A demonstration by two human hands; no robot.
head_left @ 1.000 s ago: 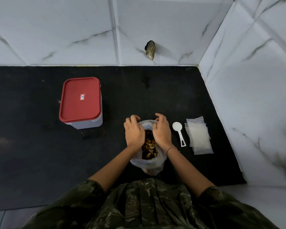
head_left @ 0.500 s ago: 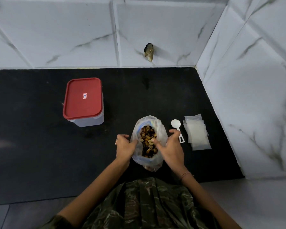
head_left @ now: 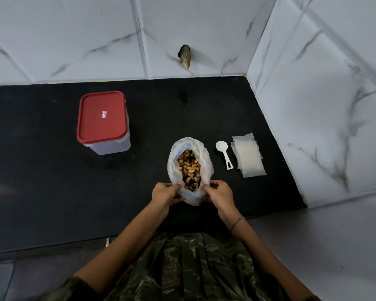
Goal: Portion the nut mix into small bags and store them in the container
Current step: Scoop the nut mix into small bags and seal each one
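Observation:
A clear plastic bag (head_left: 204, 157) of nut mix (head_left: 189, 168) stands open on the black mat, its mouth spread wide. My left hand (head_left: 164, 193) pinches the near left rim of the bag. My right hand (head_left: 218, 194) pinches the near right rim. To the right lies a white scoop (head_left: 224, 154), and beyond it a stack of small clear bags (head_left: 249, 158). A container with a red lid (head_left: 102, 117) stands shut at the left.
The black mat (head_left: 52, 181) covers the counter up to white marble-look walls at the back and right. A small dark fixture (head_left: 185, 55) juts from the back wall. Grey counter (head_left: 313, 235) lies past the mat's right front edge.
Both hands slid from the far rim of the bag down to its near rim. The bag's mouth now gapes wider, and the nuts show fully.

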